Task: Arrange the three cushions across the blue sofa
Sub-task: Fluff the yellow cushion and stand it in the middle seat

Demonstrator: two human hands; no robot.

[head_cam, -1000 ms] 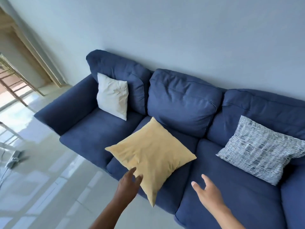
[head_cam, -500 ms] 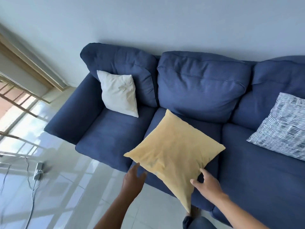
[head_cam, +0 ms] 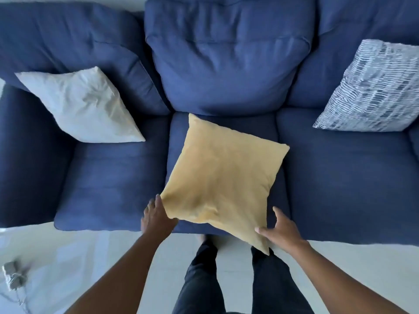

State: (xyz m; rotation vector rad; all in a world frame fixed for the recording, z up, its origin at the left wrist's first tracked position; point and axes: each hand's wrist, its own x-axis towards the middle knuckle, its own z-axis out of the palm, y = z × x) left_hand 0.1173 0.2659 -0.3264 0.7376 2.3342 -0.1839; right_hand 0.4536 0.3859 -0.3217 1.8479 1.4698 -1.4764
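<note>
On the sofa (head_cam: pixel 340 177), left hand (head_cam: pixel 158 216) and right hand (head_cam: pixel 281 230), fingers straight, touch the yellow cushion (head_cam: pixel 222 177) lying diagonally.

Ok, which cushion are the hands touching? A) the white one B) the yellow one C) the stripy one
B: the left hand and right hand both touch near corners of the yellow cushion; the white cushion and stripy cushion lie apart from them.

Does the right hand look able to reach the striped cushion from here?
Probably yes: only bare sofa lies between the right hand and the striped cushion, though that hand touches the yellow cushion.
</note>
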